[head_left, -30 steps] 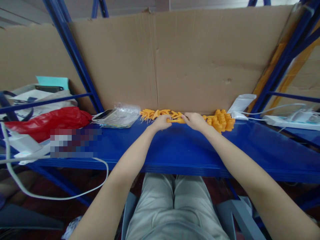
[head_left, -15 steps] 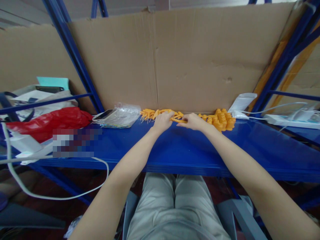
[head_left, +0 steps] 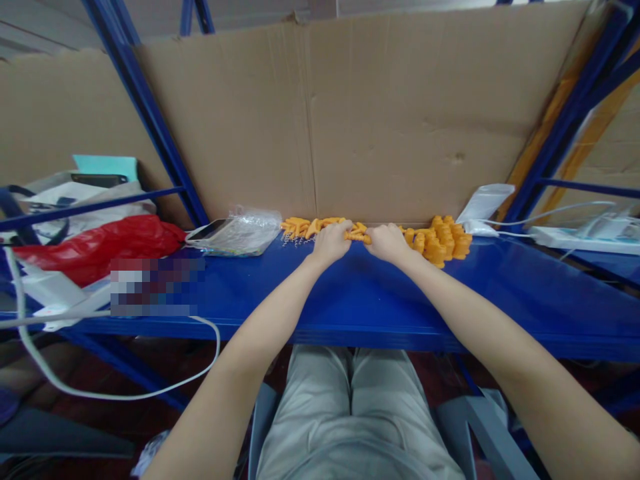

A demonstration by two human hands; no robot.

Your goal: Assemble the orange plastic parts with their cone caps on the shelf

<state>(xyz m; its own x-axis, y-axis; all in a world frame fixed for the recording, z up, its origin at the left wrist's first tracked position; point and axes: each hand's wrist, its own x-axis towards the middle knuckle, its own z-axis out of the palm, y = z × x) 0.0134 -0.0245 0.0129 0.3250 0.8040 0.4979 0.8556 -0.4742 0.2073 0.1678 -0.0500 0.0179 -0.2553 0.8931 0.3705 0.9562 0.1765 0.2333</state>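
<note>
My left hand (head_left: 333,243) and my right hand (head_left: 389,243) are close together at the back of the blue shelf. Their fingers are closed on the two ends of a small orange piece (head_left: 357,237), whose ends they hide. Left of my left hand lies a heap of loose orange pieces (head_left: 299,227), with small silvery metal bits (head_left: 294,240) along its front. Beside my right hand, knobbly orange pieces (head_left: 447,241) stand packed together in a cluster. Their exact kind is too small to make out.
The blue shelf (head_left: 360,300) backs onto a tall cardboard sheet (head_left: 400,120). Clear plastic bags (head_left: 250,232) and a phone (head_left: 207,230) lie left, near a red bag (head_left: 110,243). A white cable (head_left: 120,397) loops below the front edge. Right stands a power strip (head_left: 585,241).
My right hand has turned and its fingers have closed more tightly around the orange piece. My left hand has shifted slightly right, so the hands are nearer each other.
</note>
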